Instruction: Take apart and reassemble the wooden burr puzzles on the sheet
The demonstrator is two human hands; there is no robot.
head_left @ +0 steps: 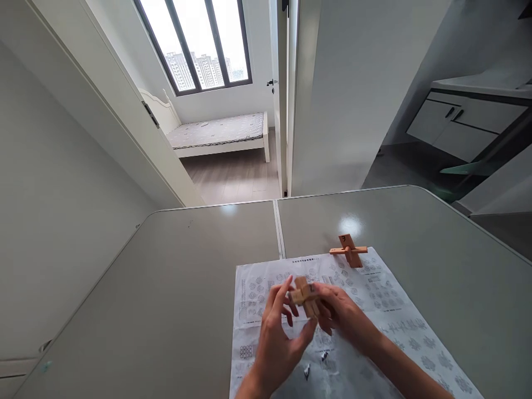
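Note:
Between my two hands, above a printed paper sheet (257, 332), is a wooden interlocking puzzle (305, 296) made of crossed wooden bars, with a dark mark on one bar. The fingers of my left hand (280, 332) curve around its left side, the thumb at its lower end. My right hand (343, 310) grips it from the right, its fingertips partly hidden behind the wood. A second wooden puzzle (349, 251), three crossed pieces with a black mark on one, stands at the sheet's far edge, apart from both hands.
The sheet carries rows of small drawings and lies on a grey table (187, 305) with a seam. Two small shiny scraps (306, 371) rest on the paper near my wrists. Past the table are a doorway, a bed (220, 130) under a window, and a white cabinet (461, 116) at right.

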